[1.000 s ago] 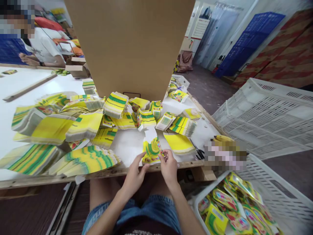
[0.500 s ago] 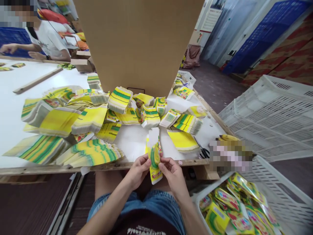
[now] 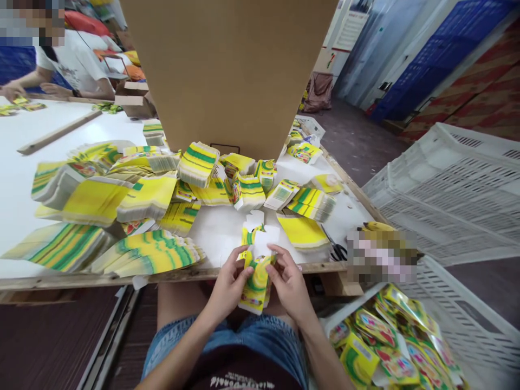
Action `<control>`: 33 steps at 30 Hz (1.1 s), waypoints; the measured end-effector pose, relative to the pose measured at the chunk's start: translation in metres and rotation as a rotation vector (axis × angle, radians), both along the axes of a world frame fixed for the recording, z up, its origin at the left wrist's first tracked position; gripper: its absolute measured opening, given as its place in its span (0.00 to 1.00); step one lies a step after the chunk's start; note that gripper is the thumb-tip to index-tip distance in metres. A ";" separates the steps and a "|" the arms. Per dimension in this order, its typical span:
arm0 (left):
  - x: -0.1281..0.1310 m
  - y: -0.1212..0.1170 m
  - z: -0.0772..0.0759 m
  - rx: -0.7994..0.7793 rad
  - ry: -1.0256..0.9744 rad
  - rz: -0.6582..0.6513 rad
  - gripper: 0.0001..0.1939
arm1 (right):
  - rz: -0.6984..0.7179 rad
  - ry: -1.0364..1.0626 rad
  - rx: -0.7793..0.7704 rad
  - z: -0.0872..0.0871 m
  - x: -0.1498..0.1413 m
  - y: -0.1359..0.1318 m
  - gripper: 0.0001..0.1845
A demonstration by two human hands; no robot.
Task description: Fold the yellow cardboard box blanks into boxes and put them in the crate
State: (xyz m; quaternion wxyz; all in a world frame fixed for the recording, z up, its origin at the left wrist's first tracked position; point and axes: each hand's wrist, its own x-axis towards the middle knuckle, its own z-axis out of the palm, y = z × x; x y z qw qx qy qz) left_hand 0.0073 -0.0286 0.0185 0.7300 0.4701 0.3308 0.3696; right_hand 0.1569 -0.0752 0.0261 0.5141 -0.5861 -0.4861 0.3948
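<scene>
Left hand (image 3: 228,281) and right hand (image 3: 289,280) pinch a small yellow-green printed cardboard carton (image 3: 255,271) between them, white flaps open at twelve o'clock.

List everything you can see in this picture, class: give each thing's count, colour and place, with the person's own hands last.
small carton: one, yellow-green, held before the table edge
flat carton stacks: many, yellow-green, across the table
cardboard sheet: one, brown, upright behind the stacks
scissors: one pair, dark, right table edge
crates: several, white, right; the near one holds folded cartons
co-worker: one, far left
left hand: on the carton
right hand: on the carton
</scene>
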 end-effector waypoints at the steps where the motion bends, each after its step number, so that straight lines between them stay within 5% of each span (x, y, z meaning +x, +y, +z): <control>1: -0.002 0.000 0.002 -0.010 -0.011 -0.027 0.26 | 0.048 0.007 -0.003 0.003 0.003 0.002 0.17; 5: -0.007 0.002 0.009 -0.046 -0.138 -0.110 0.32 | 0.087 0.148 -0.026 0.010 0.007 0.005 0.19; 9: -0.009 0.001 0.010 -0.119 -0.129 -0.103 0.27 | 0.033 0.318 0.024 0.005 0.000 0.005 0.27; 17: 0.005 -0.006 0.002 -0.083 -0.110 0.063 0.29 | -0.147 0.185 0.004 0.000 -0.027 0.000 0.27; 21: 0.002 -0.005 0.004 0.027 -0.018 0.128 0.30 | -0.099 0.265 0.026 -0.004 -0.023 -0.006 0.26; 26: -0.006 0.001 0.007 -0.019 -0.101 -0.057 0.17 | 0.040 0.186 -0.015 -0.005 0.002 -0.010 0.21; 33: -0.013 0.001 0.010 -0.001 -0.038 -0.161 0.15 | 0.200 0.017 -0.008 0.012 0.016 -0.003 0.07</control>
